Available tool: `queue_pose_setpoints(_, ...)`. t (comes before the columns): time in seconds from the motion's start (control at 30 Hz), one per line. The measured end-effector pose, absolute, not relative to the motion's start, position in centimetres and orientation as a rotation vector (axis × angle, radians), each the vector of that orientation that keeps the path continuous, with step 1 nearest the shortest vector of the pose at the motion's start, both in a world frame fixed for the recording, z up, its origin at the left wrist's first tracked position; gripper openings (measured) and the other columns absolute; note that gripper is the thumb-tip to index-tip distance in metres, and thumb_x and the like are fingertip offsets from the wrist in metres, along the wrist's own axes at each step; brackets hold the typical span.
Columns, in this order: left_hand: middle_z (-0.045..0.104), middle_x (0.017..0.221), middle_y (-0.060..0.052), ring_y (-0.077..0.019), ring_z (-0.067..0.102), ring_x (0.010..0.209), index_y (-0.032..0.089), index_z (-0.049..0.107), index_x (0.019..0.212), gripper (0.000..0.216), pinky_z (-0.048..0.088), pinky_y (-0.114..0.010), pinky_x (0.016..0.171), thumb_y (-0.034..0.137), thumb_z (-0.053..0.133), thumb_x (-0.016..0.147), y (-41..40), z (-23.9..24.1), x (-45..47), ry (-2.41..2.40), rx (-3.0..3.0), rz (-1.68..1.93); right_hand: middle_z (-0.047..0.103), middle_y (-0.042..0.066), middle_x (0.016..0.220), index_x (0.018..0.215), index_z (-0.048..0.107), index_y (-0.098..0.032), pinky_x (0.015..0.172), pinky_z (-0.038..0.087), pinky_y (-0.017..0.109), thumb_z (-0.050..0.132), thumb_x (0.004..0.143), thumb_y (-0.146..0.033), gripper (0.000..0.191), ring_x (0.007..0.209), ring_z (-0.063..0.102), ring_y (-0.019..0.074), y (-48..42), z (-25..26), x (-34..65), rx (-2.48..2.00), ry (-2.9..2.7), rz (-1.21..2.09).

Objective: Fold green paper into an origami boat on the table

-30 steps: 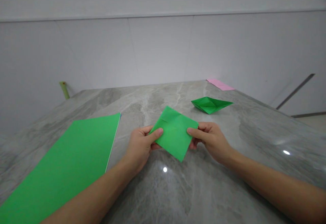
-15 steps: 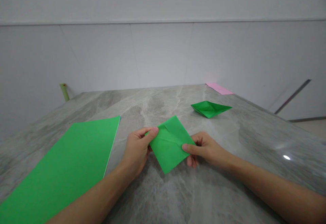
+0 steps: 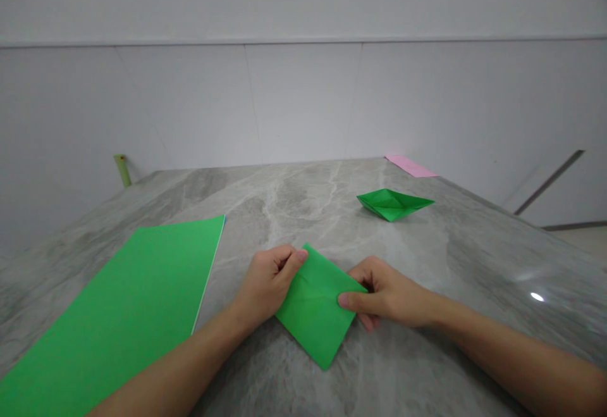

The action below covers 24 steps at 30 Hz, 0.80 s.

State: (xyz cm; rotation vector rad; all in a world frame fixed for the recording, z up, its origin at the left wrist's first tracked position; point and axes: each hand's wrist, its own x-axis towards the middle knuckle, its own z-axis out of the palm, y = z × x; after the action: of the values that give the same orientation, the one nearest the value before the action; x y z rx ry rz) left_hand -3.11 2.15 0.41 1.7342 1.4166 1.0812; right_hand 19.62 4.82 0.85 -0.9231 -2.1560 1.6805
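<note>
Between my two hands is a folded green paper square (image 3: 317, 316), tilted with one corner toward me and faint creases across it. My left hand (image 3: 270, 278) pinches its upper left side, thumb on top near the far corner. On the right corner, my right hand (image 3: 384, 293) grips the paper with the thumb on top and the fingers underneath, partly hidden. Beyond my right hand, a folded green paper boat (image 3: 393, 203) rests on the table.
A stack of green paper sheets (image 3: 128, 303) lies on the left of the grey marbled table (image 3: 284, 189). Pink paper (image 3: 410, 166) lies at the far right edge by the white wall (image 3: 303, 100). A light green strip-like object (image 3: 122, 170) stands at the back left.
The green paper square has come down toward me and turned, its near corner swinging right. My left hand has shifted to a grip near the far corner; both hands still hold it.
</note>
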Motion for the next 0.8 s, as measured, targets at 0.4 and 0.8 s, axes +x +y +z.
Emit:
queue_pose_setpoints(0.4,0.030,0.053,0.005,-0.0109,0.030,0.050,0.021,0.035,0.055,0.043,0.023,-0.025,0.050,0.044,0.041,0.090,1.88,0.57,-2.64,1.461,1.813,1.102,0.040,-0.005,0.050,0.058,0.047,-0.018,0.043,0.027,0.021,0.045,0.092,-0.064,0.057,0.045,0.036,0.0071,4.83,0.38,19.28,-0.869,-2.055,1.562)
queue_pose_setpoints(0.8,0.032,0.044,0.005,-0.0120,0.032,0.042,0.022,0.040,0.054,0.041,0.018,-0.027,0.051,0.043,0.043,0.089,2.44,0.69,-3.21,1.720,2.000,1.142,0.061,0.000,0.050,0.061,0.055,-0.018,0.043,0.036,0.019,0.046,0.094,-0.057,0.051,0.040,0.047,0.0080,4.13,0.85,18.56,-0.984,-2.159,1.340)
